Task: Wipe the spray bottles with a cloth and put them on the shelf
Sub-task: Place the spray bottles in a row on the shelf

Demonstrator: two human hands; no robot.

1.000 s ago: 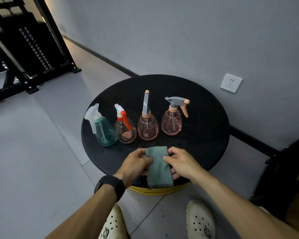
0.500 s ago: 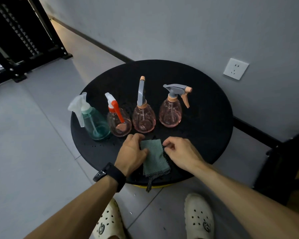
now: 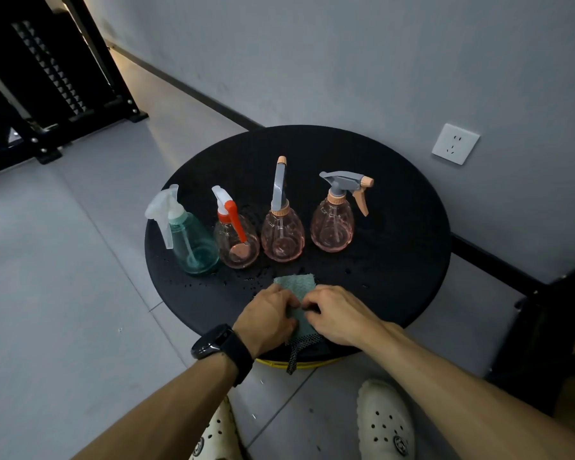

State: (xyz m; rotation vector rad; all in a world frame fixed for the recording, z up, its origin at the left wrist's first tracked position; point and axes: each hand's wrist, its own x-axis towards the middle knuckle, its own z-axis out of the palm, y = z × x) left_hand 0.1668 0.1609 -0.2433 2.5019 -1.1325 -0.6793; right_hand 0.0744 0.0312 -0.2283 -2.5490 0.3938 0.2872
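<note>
Several spray bottles stand in a row on the round black table (image 3: 395, 227): a teal bottle (image 3: 193, 247) with a clear trigger at the left, a pink bottle (image 3: 238, 242) with an orange trigger, a pink bottle (image 3: 283, 235) with a grey head, and a pink bottle (image 3: 333, 227) with a grey and peach trigger at the right. A green cloth (image 3: 297, 285) lies at the table's near edge. My left hand (image 3: 268, 318) and my right hand (image 3: 341, 315) both grip the cloth with curled fingers, covering its middle.
Water droplets dot the table in front of the bottles. A black metal rack (image 3: 40, 81) stands on the floor at the far left. A wall socket (image 3: 455, 144) sits on the grey wall behind the table. Dark furniture (image 3: 551, 327) stands at the right.
Both hands have closed in over the cloth's middle; earlier they lay apart at its sides. The cloth's far end now shows beyond my fingers. The bottles have not moved.
</note>
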